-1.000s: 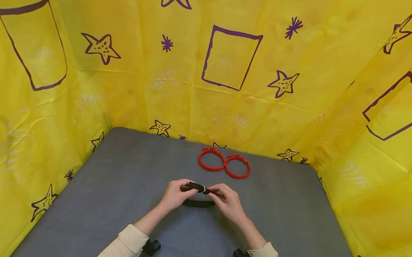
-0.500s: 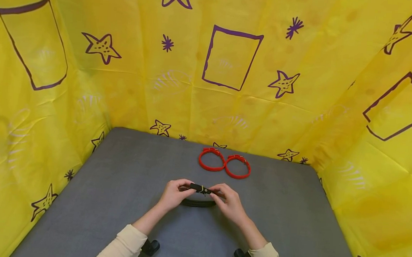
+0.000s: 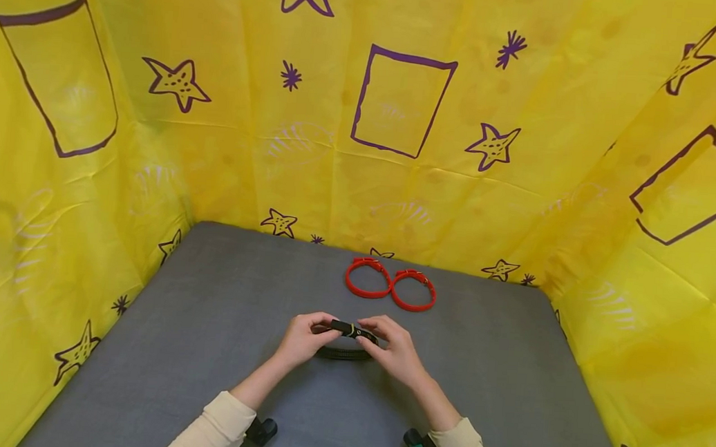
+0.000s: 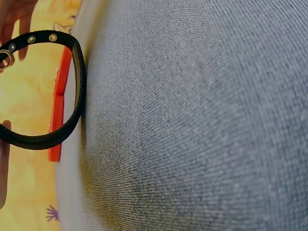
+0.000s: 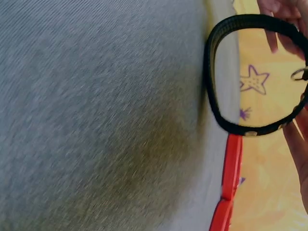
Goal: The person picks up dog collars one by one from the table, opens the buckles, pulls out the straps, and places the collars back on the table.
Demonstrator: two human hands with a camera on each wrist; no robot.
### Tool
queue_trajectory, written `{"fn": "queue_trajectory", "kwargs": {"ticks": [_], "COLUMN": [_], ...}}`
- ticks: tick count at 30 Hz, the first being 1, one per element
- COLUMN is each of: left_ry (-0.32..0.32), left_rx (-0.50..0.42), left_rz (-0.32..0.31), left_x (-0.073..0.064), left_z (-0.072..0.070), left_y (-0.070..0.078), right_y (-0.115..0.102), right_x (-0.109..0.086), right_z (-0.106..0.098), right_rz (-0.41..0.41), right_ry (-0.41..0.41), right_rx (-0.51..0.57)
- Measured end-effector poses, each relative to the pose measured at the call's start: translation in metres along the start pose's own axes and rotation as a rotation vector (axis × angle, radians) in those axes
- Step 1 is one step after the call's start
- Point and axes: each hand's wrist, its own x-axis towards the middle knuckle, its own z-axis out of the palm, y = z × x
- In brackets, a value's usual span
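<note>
A black buckle collar (image 3: 341, 353) stands on its edge on the grey surface, its strap closed into a loop. Its metal buckle and eyelets (image 4: 53, 37) face up. My left hand (image 3: 304, 335) pinches the collar at the buckle's left side between thumb and fingers. On the opposite side, my right hand (image 3: 394, 349) holds the strap by its eyelet part, just right of the buckle. In the right wrist view the loop's lower edge touches the surface, and the right fingertips (image 5: 291, 137) lie against the strap. The strap's tip is partly hidden.
Two red collars (image 3: 367, 295) (image 3: 413, 307) lie side by side, touching, beyond my hands. The grey table surface (image 3: 236, 277) runs back to a yellow cloth wall (image 3: 244, 160) printed with purple stars, with more cloth at both sides.
My right fingers have shifted a little left along the strap toward the buckle, so more of the eyelet part shows. My left hand moved slightly. The red collars have not moved.
</note>
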Motion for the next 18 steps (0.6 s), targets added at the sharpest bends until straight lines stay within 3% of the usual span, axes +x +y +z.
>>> {"fn": "queue_trajectory", "kwargs": {"ticks": [2,15,18], "left_ry": [0.005,-0.006,-0.008], "left_rx": [-0.001,-0.024,-0.033], "left_rz": [-0.002,-0.008,-0.014], "left_x": [0.001,0.0,0.0], "left_z": [0.001,0.0,0.0], "left_y": [-0.005,-0.006,-0.007], "right_y": [-0.001,-0.002,-0.018], "right_x": [0.002,0.003,0.007], "right_z": [0.002,0.005,0.001], "right_rz": [-0.006,-0.019,-0.041], "right_ry": [-0.006,0.013,0.019], "right_rx": [0.003,0.023,0.024]}}
